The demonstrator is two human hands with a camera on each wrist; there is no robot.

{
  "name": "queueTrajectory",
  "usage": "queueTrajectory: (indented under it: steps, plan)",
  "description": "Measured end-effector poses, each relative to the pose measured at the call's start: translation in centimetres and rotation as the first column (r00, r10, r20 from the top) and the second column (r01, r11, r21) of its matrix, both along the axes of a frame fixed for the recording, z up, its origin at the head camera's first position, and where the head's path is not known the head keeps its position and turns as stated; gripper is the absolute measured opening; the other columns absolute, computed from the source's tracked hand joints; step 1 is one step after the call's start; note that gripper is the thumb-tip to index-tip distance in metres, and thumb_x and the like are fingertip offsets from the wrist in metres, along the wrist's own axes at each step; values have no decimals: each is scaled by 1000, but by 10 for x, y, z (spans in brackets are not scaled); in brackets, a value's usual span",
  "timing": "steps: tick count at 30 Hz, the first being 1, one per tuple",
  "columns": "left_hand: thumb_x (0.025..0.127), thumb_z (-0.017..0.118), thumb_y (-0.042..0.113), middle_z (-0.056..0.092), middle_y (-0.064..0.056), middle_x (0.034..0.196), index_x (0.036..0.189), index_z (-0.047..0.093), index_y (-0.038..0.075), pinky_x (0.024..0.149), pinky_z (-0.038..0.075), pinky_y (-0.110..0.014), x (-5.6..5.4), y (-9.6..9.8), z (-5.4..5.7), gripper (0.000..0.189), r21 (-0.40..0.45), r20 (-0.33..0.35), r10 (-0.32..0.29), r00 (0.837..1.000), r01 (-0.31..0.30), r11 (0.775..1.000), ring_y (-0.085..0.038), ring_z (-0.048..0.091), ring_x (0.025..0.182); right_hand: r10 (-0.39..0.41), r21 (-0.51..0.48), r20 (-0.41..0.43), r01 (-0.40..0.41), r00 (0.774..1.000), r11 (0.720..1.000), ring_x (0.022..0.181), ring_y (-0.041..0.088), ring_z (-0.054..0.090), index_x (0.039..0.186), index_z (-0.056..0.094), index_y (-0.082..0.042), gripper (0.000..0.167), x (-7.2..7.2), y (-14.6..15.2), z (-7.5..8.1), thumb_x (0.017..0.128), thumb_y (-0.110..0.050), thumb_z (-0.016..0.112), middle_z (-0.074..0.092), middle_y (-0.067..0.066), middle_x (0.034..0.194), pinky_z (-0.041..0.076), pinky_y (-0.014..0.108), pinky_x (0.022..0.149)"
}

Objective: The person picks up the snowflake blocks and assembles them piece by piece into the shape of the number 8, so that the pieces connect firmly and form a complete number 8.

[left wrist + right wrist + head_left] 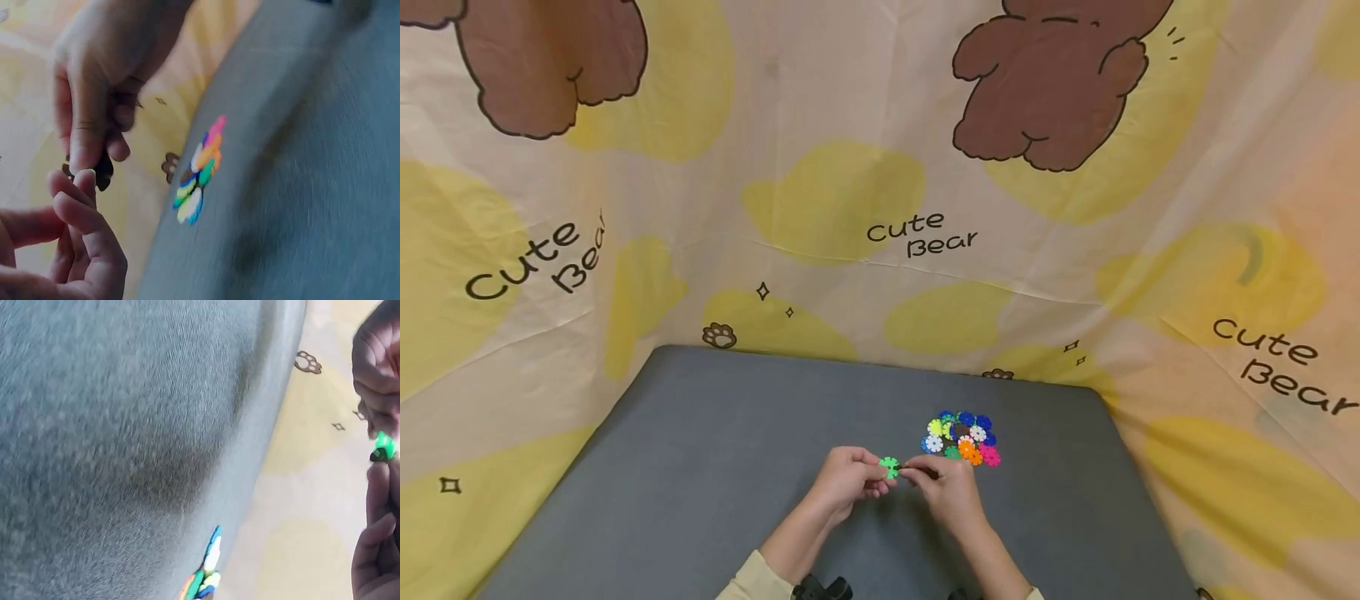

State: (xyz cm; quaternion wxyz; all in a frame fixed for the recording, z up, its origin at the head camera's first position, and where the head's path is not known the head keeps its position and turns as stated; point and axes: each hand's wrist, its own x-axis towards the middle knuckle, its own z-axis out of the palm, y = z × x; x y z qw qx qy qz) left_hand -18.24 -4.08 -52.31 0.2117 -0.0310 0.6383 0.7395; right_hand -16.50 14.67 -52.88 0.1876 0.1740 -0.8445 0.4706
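Note:
A bright green notched plastic disc (889,462) is pinched between the thumb and fingers of my left hand (845,482). My right hand (953,493) pinches a dark brown disc (106,175), set edge-on against the green one's right side. In the right wrist view the green disc (386,444) and the dark piece (377,455) overlap between the two hands' fingertips. Fingers hide much of both discs. How far their slots are pushed together I cannot tell. Both hands are held over the grey table, fingertips facing each other.
Beyond my right hand lies a loose pile of notched discs (934,444) in white, blue, yellow, orange, pink, green and brown. The grey table (722,433) ends at a hanging cloth (820,275) printed with bears, which surrounds its back and sides.

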Motion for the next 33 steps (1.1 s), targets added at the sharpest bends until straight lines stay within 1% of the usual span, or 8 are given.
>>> queueTrajectory:
  steps: [6,11,16,22,27,29,31,33]
  plan:
    - [92,64,-1,74,-10,77,95,63,-7,58,53,-21,2,2,-3,7,117,115,0,993,-14,993,-9,65,61,13,-95,198,6,980,995,60,20,69,84,80,-9,5,2,3,6,81,-12,83,75,-4,73,57,25,57]
    - [92,66,-1,74,-11,77,95,63,-7,58,54,-22,5,5,-4,7,88,92,15,996,-23,996,-10,66,62,24,-109,281,7,959,994,63,32,68,82,80,-12,7,-1,6,5,81,-17,84,74,-3,71,55,25,56]
    - [94,65,2,75,-19,87,98,58,-4,63,58,-24,7,6,-2,10,85,32,1,999,-3,996,-13,71,68,17,-171,252,27,968,985,65,20,71,84,81,-16,5,-3,9,-2,80,-14,84,76,-1,76,57,24,61]
    - [94,67,10,74,-24,90,100,62,-6,63,59,-28,7,-2,3,18,-81,-79,-123,989,117,990,-15,71,67,-4,-94,227,26,974,995,73,8,67,83,81,-23,11,-3,16,-4,79,-14,85,75,-9,84,57,22,68]
    - [96,68,15,74,-20,89,103,68,-4,68,59,-38,3,-7,3,21,-197,-140,-146,979,117,973,-20,70,70,26,-40,240,-16,970,999,75,7,66,88,81,-24,10,-4,18,0,83,-16,83,75,-10,87,57,23,70]
    - [94,70,16,75,-16,93,109,69,-1,69,58,-38,2,-7,2,23,-244,-204,-147,968,95,965,-22,71,74,40,-29,247,-34,968,999,75,7,65,90,81,-22,9,-4,18,0,83,-15,82,75,-10,88,58,24,70]
    - [92,73,16,75,-12,100,114,69,4,69,57,-35,1,-6,0,25,-294,-294,-159,942,69,953,-21,71,79,47,-20,249,-43,967,999,76,6,65,91,81,-21,9,-4,19,-1,84,-14,82,75,-10,89,58,24,70]
    - [90,76,16,75,-7,102,114,71,10,69,56,-31,1,-4,-3,25,-358,-426,-186,885,25,934,-16,70,82,54,-20,249,-50,967,999,76,6,66,91,81,-21,10,-4,19,-2,84,-14,81,75,-10,89,58,24,70]
